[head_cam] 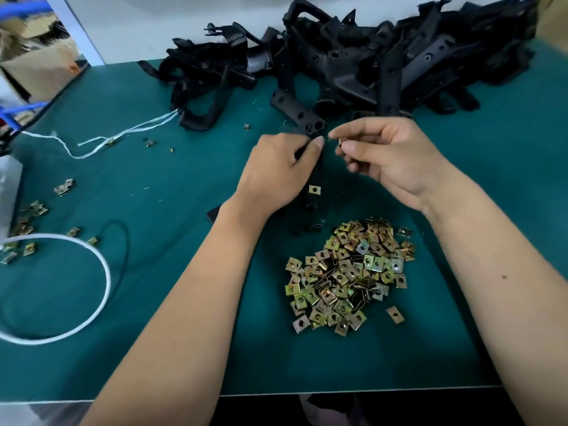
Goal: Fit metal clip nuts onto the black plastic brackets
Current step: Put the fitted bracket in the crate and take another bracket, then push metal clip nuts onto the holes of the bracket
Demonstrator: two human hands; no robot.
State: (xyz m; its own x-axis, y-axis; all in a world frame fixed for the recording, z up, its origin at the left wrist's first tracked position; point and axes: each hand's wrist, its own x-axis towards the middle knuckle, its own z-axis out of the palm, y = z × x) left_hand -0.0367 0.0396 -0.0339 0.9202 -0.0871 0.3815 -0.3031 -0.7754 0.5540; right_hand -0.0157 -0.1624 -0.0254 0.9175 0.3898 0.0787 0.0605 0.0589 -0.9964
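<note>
**A:** Status on your hands?

**B:** Your left hand (276, 170) is clenched round the black bracket (313, 182), fingers curled over its upper part, thumb tip up by the bracket's end. The bracket runs from under that grip down toward you, lying on the green table (153, 195).

**A:** And the right?

**B:** Your right hand (390, 161) pinches one clip nut (341, 142) between thumb and forefinger. It sits just right of your left thumb tip, near the bracket's top end, not touching it as far as I can tell.

**A:** Anything already on the bracket?

**B:** One fitted nut (314, 189), just below your left grip, on the strip between your two wrists.

**A:** Stock?

**B:** The nut pile (347, 278) lies below both grips, between your forearms, closer to the right one. The bracket heap (353, 63) is beyond your hands at the far table edge; its nearest piece reaches almost to your left fingertips.

**A:** Other stuff?

**B:** Well left of your left grip: loose nuts (30, 216) scattered by the table edge, a white cord loop (92, 256), a white string (123, 133) leading to the heap. A cardboard box (40, 66) sits off the far left corner.
</note>
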